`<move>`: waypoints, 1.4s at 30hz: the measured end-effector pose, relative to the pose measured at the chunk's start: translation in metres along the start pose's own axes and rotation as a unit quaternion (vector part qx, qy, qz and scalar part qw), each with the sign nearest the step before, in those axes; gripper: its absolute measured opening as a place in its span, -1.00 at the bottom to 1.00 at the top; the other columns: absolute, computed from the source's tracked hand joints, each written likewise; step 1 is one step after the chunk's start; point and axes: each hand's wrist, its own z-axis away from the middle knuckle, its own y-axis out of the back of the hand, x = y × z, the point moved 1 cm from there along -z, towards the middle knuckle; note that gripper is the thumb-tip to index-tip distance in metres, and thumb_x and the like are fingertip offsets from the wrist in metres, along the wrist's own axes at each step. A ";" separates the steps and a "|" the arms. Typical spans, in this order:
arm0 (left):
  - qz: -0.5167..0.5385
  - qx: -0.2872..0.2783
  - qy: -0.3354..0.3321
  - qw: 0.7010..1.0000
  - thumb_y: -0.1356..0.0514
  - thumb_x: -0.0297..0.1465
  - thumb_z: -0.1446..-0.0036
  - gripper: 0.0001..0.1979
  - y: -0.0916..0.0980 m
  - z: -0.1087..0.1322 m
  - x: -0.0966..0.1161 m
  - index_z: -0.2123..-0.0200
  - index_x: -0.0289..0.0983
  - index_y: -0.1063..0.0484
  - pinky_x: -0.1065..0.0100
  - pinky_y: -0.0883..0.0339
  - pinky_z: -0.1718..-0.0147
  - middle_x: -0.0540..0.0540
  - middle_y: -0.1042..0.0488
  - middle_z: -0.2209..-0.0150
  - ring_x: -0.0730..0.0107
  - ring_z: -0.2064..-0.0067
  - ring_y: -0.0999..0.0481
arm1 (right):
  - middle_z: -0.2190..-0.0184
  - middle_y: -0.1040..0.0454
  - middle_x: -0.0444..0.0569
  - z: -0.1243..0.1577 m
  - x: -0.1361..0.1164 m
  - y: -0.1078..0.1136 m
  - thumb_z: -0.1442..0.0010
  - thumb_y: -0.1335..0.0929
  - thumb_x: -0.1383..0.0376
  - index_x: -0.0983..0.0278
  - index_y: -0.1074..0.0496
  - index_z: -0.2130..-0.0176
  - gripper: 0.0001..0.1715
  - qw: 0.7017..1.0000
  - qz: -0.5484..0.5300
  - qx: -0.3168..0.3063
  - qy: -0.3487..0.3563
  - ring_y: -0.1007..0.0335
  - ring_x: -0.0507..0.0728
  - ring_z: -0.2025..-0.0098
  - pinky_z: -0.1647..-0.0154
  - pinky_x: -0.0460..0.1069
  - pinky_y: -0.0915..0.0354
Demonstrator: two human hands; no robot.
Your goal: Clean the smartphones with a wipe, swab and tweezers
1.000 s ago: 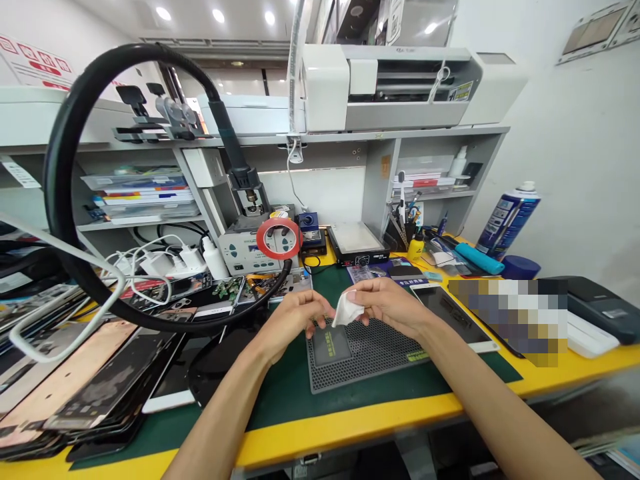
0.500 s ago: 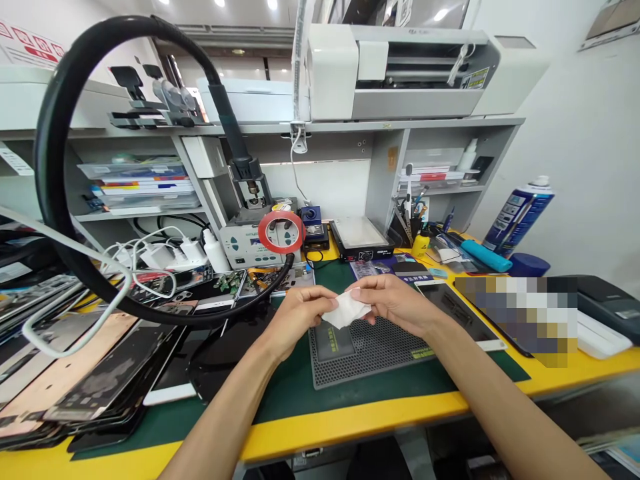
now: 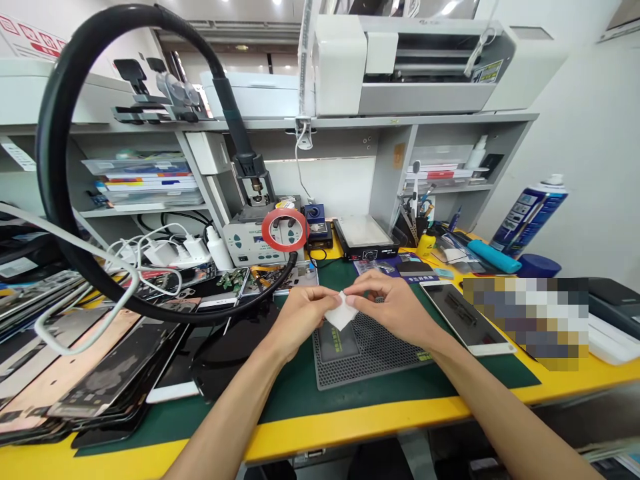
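Both of my hands meet over the grey ribbed work mat [image 3: 380, 350] and pinch a small white wipe [image 3: 341, 313] between them. My left hand [image 3: 303, 317] grips its left edge with thumb and fingers closed. My right hand [image 3: 395, 307] grips the right edge, fingers curled. The wipe hangs folded in a point just above the mat. A dark rectangular part [image 3: 339, 341] lies on the mat under the wipe.
A phone with a dark screen [image 3: 467, 317] lies right of the mat. Stacked phone screens [image 3: 85, 373] cover the left bench. A thick black hose loop [image 3: 55, 167], red tape roll [image 3: 284, 230], soldering station [image 3: 250, 243], hot plate [image 3: 365, 238] and blue spray can [image 3: 527, 213] stand behind.
My hands have come closer together, and the wipe has been folded from a spread sheet into a smaller pointed piece. The view has shifted slightly right.
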 end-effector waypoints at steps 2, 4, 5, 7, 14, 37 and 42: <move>-0.007 -0.001 -0.001 1.000 -0.28 -0.27 -0.02 -0.79 -0.001 0.000 0.000 0.39 -0.32 -0.58 0.42 0.08 0.55 -0.01 -0.35 0.54 0.54 0.53 -0.13 | 0.28 -0.50 0.00 0.000 0.000 -0.004 -0.19 -0.40 0.14 0.16 -0.61 0.23 -0.78 1.000 0.009 0.012 0.010 -0.37 0.14 0.29 0.41 0.00 -0.20; -0.016 0.000 0.000 1.000 -0.28 -0.25 -0.03 -0.78 -0.001 0.001 0.000 0.38 -0.31 -0.59 0.42 0.08 0.55 -0.01 -0.35 0.53 0.53 0.53 -0.12 | 0.32 -0.50 -0.01 0.000 0.000 -0.006 -0.20 -0.40 0.18 0.17 -0.62 0.26 -0.81 0.999 0.014 0.023 0.021 -0.38 0.13 0.30 0.40 0.00 -0.21; -0.022 0.001 0.004 1.000 -0.28 -0.24 -0.03 -0.77 -0.002 0.001 0.000 0.38 -0.31 -0.59 0.41 0.08 0.55 -0.01 -0.36 0.53 0.53 0.54 -0.12 | 0.33 -0.50 -0.01 -0.001 0.000 -0.007 -0.20 -0.39 0.20 0.17 -0.62 0.27 -0.82 0.999 0.014 0.027 0.024 -0.38 0.12 0.30 0.39 -0.01 -0.22; -0.029 0.005 0.011 0.999 -0.28 -0.23 -0.02 -0.76 -0.003 0.000 0.000 0.36 -0.30 -0.59 0.41 0.08 0.55 -0.01 -0.36 0.53 0.53 0.54 -0.12 | 0.34 -0.51 -0.02 -0.001 0.001 -0.007 -0.20 -0.39 0.22 0.18 -0.62 0.29 -0.83 0.999 0.011 0.034 0.023 -0.39 0.12 0.29 0.37 -0.01 -0.22; -0.030 0.017 0.019 0.999 -0.29 -0.23 -0.01 -0.76 -0.006 -0.001 0.001 0.37 -0.30 -0.58 0.44 0.05 0.55 0.00 -0.34 0.54 0.53 0.53 -0.11 | 0.32 -0.53 -0.05 -0.001 0.005 -0.003 -0.20 -0.37 0.23 0.23 -0.57 0.34 -0.82 0.999 -0.007 0.034 -0.008 -0.40 0.11 0.26 0.32 -0.04 -0.24; 0.091 0.011 0.050 0.995 -0.28 -0.34 -0.04 -0.80 0.000 -0.002 0.002 0.29 -0.35 -0.45 0.51 0.04 0.62 0.03 -0.27 0.51 0.60 0.55 -0.14 | 0.24 -0.56 -0.04 -0.002 0.011 -0.005 -0.21 -0.31 0.33 0.26 -0.55 0.11 -0.71 0.993 -0.097 -0.057 -0.047 -0.40 0.08 0.27 0.27 -0.03 -0.26; 0.094 0.015 0.049 0.994 -0.29 -0.34 -0.04 -0.76 0.000 -0.005 0.000 0.25 -0.36 -0.46 0.52 0.04 0.64 0.03 -0.27 0.50 0.61 0.55 -0.13 | 0.39 -0.54 -0.06 -0.003 0.014 0.000 -0.20 -0.33 0.25 0.29 -0.57 0.18 -0.73 0.992 -0.074 -0.033 -0.098 -0.30 0.03 0.45 0.45 -0.08 -0.16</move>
